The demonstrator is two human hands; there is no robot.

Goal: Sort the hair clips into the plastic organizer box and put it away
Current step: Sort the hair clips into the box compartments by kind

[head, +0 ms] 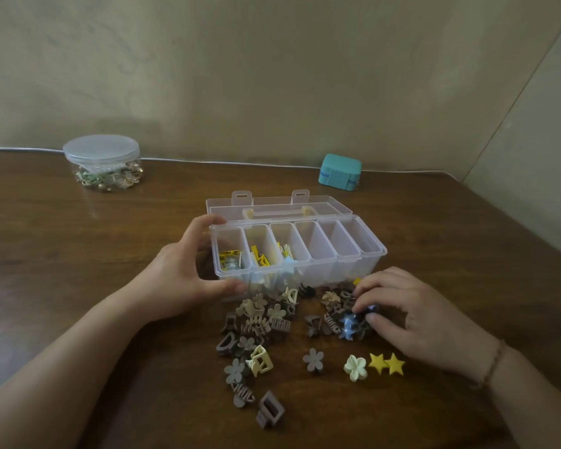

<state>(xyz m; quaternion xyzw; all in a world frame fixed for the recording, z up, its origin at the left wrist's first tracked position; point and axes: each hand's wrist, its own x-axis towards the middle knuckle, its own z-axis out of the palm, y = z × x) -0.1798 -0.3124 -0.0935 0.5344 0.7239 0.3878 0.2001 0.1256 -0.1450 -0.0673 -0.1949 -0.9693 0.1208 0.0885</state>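
Observation:
A clear plastic organizer box (347, 267) stands open on the wooden table, lid folded back. Yellow and pale blue clips lie in its three left compartments; the others look bare. My left hand (182, 273) grips the box's left end. In front of the box lies a scatter of brown, beige and grey hair clips (259, 322). My right hand (412, 315) rests on the right side of the pile, fingertips pinched on a blue star clip (350, 325). Two yellow star clips (387, 363) and a cream flower clip (355, 368) lie nearer me.
A round clear jar (102, 163) with a lid and small trinkets stands at the back left. A teal box (339, 172) sits at the back right near a white cable along the wall. The table's right edge runs diagonally at the far right.

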